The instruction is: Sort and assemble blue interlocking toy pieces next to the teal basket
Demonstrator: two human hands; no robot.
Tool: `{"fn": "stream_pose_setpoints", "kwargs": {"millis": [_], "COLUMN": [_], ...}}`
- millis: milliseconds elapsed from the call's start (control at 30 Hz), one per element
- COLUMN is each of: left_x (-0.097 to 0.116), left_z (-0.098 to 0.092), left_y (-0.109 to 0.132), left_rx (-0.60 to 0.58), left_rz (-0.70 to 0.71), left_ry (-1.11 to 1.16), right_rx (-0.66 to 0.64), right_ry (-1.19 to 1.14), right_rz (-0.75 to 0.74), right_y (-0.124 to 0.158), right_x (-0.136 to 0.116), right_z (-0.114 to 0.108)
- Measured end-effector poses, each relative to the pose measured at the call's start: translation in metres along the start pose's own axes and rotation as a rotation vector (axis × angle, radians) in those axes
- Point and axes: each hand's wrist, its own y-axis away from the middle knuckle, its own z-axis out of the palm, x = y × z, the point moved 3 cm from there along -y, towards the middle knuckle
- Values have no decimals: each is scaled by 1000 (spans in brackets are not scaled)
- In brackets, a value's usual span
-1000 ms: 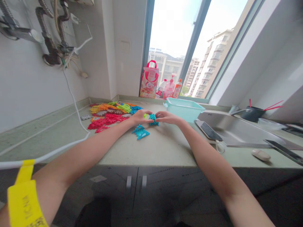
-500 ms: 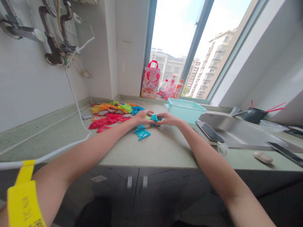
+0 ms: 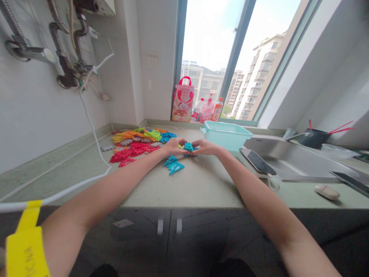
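Observation:
Between my two hands is a small bunch of teal interlocking puzzle pieces [image 3: 188,147]. The fingers of my left hand [image 3: 174,146] close on its left side. My right hand [image 3: 205,147] grips it from the right, with the fingertips of both hands nearly meeting. Just below my left hand, more teal pieces [image 3: 174,165] lie on the counter. A heap of red pieces [image 3: 134,151] spreads to the left, with orange pieces [image 3: 127,135], lime green pieces [image 3: 154,134] and blue pieces [image 3: 167,137] behind it. My fingers partly hide the held pieces.
A mint plastic basin [image 3: 226,135] stands behind my right hand. A phone [image 3: 258,161] lies by the sink [image 3: 296,161], and a computer mouse [image 3: 327,192] sits near the front edge. A white cable [image 3: 95,179] crosses the counter at left. Bottles [image 3: 208,110] line the windowsill.
The view has shifted slightly. Both hands stay together around the teal pieces, which have turned a little between the fingers. The other pieces lie as before.

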Motion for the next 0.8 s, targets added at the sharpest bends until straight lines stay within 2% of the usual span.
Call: {"fn": "stream_pose_setpoints", "kwargs": {"millis": [433,633,800], "left_x": [4,1,-1], "left_z": [-2,-6,-9], "left_y": [0,0,2], "left_rx": [-36,-15,-15], "left_rz": [34,29,12], "left_ry": [3,-48,-28], "right_rx": [-22,28,16], "right_ry": [4,4,25], "right_rz": [14,175,129], "right_y": [-3,0,-1], "right_x": [6,11,8], "right_z": [-3,-17,-15]}}
